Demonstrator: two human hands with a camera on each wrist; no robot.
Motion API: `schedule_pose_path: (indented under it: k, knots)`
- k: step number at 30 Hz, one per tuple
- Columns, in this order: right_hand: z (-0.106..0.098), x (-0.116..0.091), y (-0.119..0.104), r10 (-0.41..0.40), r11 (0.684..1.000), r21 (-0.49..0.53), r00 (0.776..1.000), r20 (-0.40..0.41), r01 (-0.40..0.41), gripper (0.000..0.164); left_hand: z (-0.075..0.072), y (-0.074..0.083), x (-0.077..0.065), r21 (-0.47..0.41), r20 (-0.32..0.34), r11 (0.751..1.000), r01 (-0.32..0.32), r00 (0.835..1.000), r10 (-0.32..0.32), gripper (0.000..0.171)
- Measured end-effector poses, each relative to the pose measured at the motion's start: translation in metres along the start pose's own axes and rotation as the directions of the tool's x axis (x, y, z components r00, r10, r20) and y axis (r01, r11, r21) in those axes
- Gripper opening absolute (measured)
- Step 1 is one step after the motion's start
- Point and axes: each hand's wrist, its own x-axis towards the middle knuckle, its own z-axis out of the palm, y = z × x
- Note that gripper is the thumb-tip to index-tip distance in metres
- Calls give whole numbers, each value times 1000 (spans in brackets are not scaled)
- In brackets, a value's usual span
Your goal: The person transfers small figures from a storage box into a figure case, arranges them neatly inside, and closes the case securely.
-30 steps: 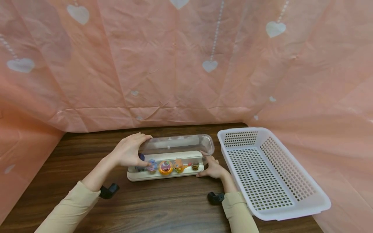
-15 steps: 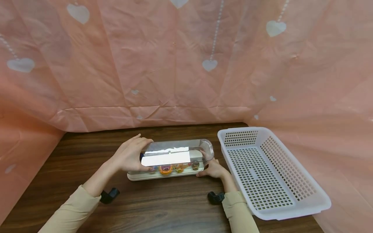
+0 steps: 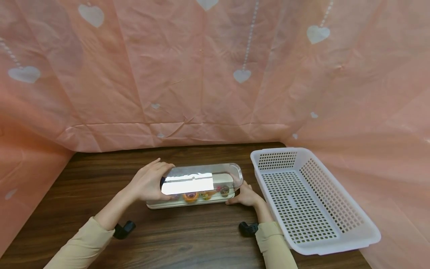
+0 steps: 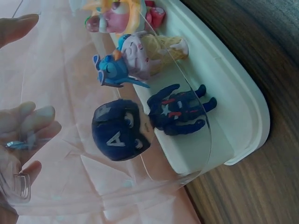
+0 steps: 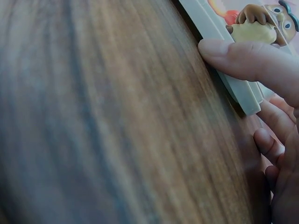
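Note:
In the head view my left hand (image 3: 147,183) grips the left end of a long clear plastic lid (image 3: 205,170), fingers behind and thumb in front. The lid is over a white tray base (image 3: 193,204), its right end tilted up. In the left wrist view a toy figure in a dark blue mask (image 4: 119,133) stands in the base beside a blue figure with sunglasses (image 4: 112,70), both behind the clear plastic. My right hand (image 3: 246,196) holds the base's right end, thumb on its front rim. Near that thumb is a brown toy figure (image 5: 257,18).
A white perforated basket (image 3: 349,244) stands on the right of the dark wooden table (image 3: 188,235). A pink cloth (image 3: 201,93) with white hearts hangs behind and at the sides. Black wrist cameras (image 3: 248,229) sit under both wrists.
The clear lid has come down and forward over the base, and my left hand moved slightly down with it. My right hand stays at the base's right end.

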Motion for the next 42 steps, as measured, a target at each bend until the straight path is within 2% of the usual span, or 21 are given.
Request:
schedule_pose_path:
  k: [5, 10, 25, 42]
  knots:
    - [-1, 2, 1, -10, 1000, -2, 1000, 7, 10, 105, 3, 0, -1, -18, 10, 1000, 17, 1000, -17, 93]
    - [0, 3, 1, -47, 999, -11, 999, -1, 47, 107, 7, 0, -3, -10, -7, 1000, -12, 1000, 12, 92]
    - [0, 1, -3, -24, 1000, -16, 1000, -4, 24, 109, 14, -2, -6, -24, -22, 999, -27, 999, 26, 92]
    - [-2, 4, -3, -9, 999, -40, 1000, 14, 10, 112, 14, -9, -3, -33, 28, 999, -14, 999, 15, 92]
